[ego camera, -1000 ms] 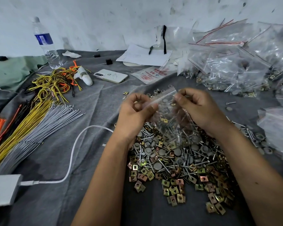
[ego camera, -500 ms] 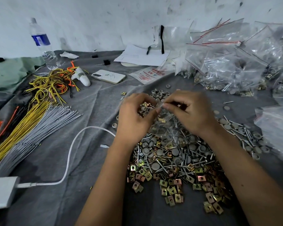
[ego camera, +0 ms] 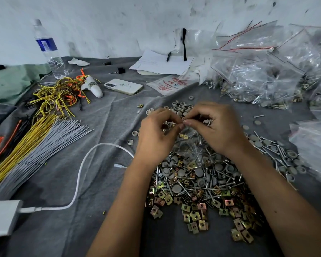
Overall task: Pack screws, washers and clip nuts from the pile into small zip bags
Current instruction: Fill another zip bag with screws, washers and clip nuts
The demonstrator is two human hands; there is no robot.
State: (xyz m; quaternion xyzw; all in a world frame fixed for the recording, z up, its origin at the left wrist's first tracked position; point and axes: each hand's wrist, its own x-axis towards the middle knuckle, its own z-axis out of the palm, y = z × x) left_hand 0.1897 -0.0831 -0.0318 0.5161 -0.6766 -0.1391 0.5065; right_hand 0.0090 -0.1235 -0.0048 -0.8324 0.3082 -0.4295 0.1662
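Zip bag (ego camera: 190, 143), clear and part-filled, held over pile (ego camera: 198, 184) of screws, washers, clip nuts; top edge pinched by left hand (ego camera: 156, 135) and right hand (ego camera: 218, 127), fingertips nearly meeting; packed bags (ego camera: 267, 71) heaped beyond, grey cloth (ego camera: 107, 127) beneath

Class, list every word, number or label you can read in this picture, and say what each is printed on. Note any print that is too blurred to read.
"5" with "140mmX10" and "100" beneath it: red print on the white packet lying beside the phone.
Red characters above that on the same packet: too blurred to read.
Blue label on the water bottle: has print, too small to read.
Dark marks on the back of the phone: a scribble, not readable text.
Sheet of paper: no legible writing.
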